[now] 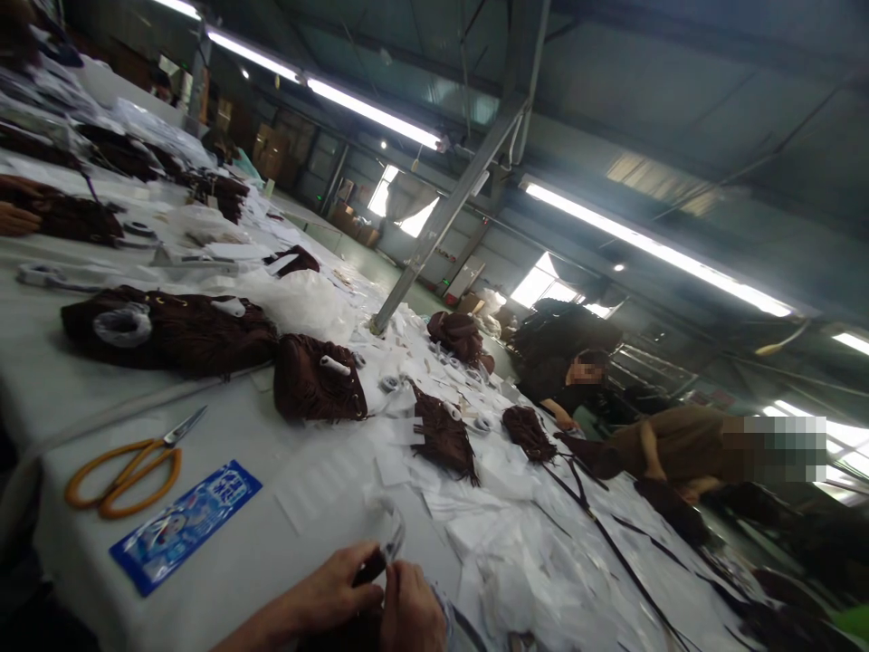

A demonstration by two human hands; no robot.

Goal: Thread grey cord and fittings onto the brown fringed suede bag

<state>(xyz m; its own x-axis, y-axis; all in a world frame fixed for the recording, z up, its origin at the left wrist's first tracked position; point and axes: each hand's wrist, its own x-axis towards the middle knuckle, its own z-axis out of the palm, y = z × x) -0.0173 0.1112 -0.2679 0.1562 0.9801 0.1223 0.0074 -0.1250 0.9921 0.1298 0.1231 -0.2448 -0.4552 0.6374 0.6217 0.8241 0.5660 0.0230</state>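
Note:
At the bottom edge, my left hand (336, 589) and my right hand (411, 611) are close together, both pinched on a small dark strap piece (372, 569) with a clear plastic bit (390, 534) above it. Dark brown fringed material lies under my wrists. The fingers of both hands are closed. Orange-handled scissors (128, 466) and a blue packet (183, 525) lie on the white table (272, 543) to the left of my hands.
Brown fringed bags (169, 330) (319, 378) (444, 435) lie along the table among white paper and plastic sheets. Two people sit at the right side of the table. A metal post (441, 217) rises from the middle. More bags and another person's hand (17, 217) are at far left.

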